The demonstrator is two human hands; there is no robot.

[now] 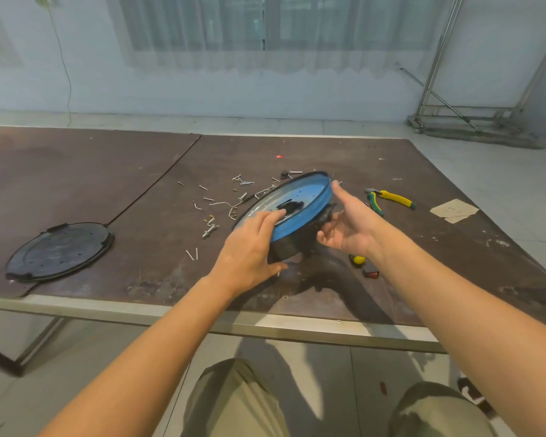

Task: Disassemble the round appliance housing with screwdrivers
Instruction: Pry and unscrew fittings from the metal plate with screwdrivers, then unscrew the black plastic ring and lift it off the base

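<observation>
Table (92,171): brown board top, two panels, pale metal edge.
Floor (501,184): pale tile.
Wall (171,89): whitish.
Window (273,23): dark frame behind sheer curtain (202,42).
Metal frame (448,110): far right, on floor.
Light: soft daylight.

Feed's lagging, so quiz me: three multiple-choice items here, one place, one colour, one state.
1. The black round cover lies: A) on the table, left of the blue housing B) against the wall C) on the floor
2. The pliers' handles are: A) red B) yellow and green C) black
3. The blue housing is: A) flat on the table B) tilted between both hands C) hanging up
Answers: 1A, it lies at far left; 2B, both colours show; 3B, left hand and right hand flank its raised rim.
</observation>
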